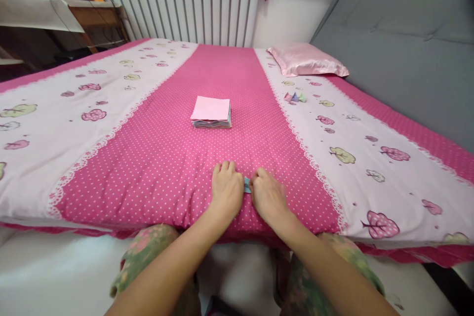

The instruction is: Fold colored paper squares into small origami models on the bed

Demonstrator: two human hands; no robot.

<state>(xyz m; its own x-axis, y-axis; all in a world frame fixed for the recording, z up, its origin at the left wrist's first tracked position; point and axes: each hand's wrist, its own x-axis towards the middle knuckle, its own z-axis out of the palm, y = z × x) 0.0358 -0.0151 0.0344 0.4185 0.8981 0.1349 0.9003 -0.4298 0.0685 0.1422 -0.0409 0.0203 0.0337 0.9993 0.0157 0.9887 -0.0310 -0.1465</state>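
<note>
A small piece of light-blue folded paper (247, 185) shows in the gap between my two hands, low over the near edge of the bed. My left hand (228, 187) is closed on its left end, knuckles up. From the other side my right hand (268, 196) pinches the right end with curled fingers. Most of the paper is hidden by the fingers. Beyond my hands lies a stack of square paper sheets (211, 109), pink on top. Several small folded paper pieces (295, 98) in pink, blue and green sit together farther right.
The bed (163, 158) has a pink dotted cover with white printed bands. A pink pillow (307, 59) rests near the grey headboard (400, 24). Behind the bed stands a white radiator (177, 10); a desk (92, 17) with a monitor is at far left.
</note>
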